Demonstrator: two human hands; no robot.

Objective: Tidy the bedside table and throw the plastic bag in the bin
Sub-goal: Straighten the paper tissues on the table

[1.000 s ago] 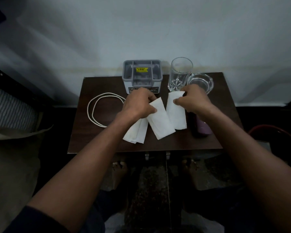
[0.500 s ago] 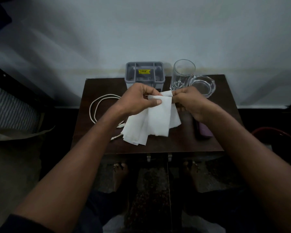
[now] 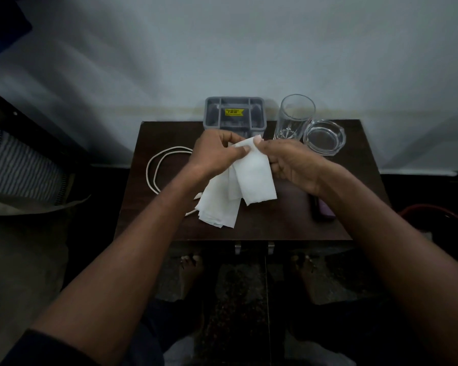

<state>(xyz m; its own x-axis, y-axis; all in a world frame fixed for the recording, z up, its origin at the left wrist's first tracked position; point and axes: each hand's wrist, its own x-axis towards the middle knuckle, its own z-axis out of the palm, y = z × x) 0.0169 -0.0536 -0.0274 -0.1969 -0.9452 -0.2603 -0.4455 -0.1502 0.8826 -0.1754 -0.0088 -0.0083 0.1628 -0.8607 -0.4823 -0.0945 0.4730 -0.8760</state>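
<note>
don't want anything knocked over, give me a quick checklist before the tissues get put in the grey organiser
1. Tissues held by both hands, left hand and right hand: ok.
2. Sheets gathered evenly: not ok, lower ends hang at different angles.
3. Grey organiser open on top: ok.
4. Free compartment big enough: cannot tell.
5. Tall glass upright but right beside the organiser: not ok, mind it.
6. White cable clear of the path: ok.

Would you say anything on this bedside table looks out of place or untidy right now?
Mildly. The white cable lies in a loose loop on the table, and the tissues held by both hands are unevenly stacked. Nothing looks spilled or broken; the glass stands upright.
</note>
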